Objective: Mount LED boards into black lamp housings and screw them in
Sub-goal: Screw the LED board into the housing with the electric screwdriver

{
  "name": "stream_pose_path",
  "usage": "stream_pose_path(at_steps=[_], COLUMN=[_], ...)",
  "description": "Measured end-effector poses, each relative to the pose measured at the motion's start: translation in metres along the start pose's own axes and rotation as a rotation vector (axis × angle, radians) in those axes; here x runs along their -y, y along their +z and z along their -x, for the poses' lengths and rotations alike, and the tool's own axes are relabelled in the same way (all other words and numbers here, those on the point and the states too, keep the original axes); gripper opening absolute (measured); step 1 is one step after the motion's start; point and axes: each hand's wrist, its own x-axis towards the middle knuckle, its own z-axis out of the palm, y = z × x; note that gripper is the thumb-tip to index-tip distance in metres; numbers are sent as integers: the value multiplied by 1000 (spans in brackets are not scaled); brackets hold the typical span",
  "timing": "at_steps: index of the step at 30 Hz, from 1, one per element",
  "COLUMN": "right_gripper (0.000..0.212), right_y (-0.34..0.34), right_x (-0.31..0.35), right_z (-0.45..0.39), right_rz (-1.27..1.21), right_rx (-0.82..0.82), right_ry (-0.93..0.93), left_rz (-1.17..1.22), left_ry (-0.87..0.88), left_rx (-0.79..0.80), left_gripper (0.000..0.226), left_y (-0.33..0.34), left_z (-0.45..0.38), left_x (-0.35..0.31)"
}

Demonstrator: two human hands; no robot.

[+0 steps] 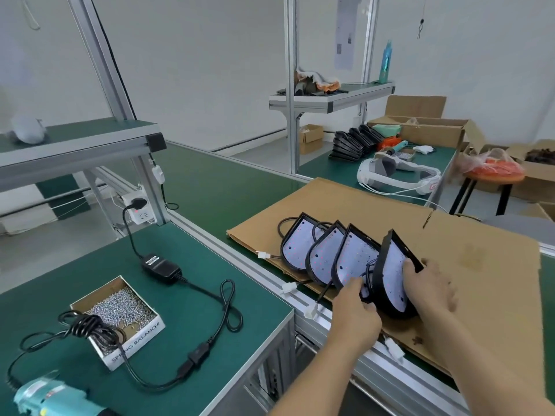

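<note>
Nearest, left of the cardboard sheet (375, 214), a teal screwdriver (45, 397) lies by an open box of screws (120, 310). On the sheet's near edge, the left hand (354, 313) pinches the lower rim of the nearest housing (390, 274), fingers curled on it. The right hand (429, 283) presses on that housing's LED board (393, 265), fingers straight and spread. 3 more fitted housings (324, 250) lean in a row behind it. Beyond the sheet stands a stack of empty housings (351, 142).
</note>
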Motion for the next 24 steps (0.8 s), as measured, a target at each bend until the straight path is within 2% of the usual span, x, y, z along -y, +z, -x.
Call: stream_pose_path(at_steps=[5,8,11,14,17,20,24], right_gripper=[67,68,69,71,53,40,18], right_y=[-7,-10,-20,-28,-26,-12,34], right_x=[-5,-6,9,38,78,126,177], right_z=[-4,3,22,55,100,160,266], right_rz=[-99,-123,-111,-178,-345,-502,-658], right_rx=[27,23,-75,-230,-287,-171,206], right_ry=[-20,-26,-27,-193,-467,-721,-896], left_rz=[29,44,86,116,141,217,247], left_ry=[12,24,55,78,108,109,134], left_rx=[10,-12,-73,-176,-327,-484,-754], left_gripper=[51,45,38,33,26,21,22], left_y=[-8,-9,-18,-42,-80,-134,-228], left_z=[4,10,16,24,35,55,113], left_x=[2,8,14,16,19,25,48])
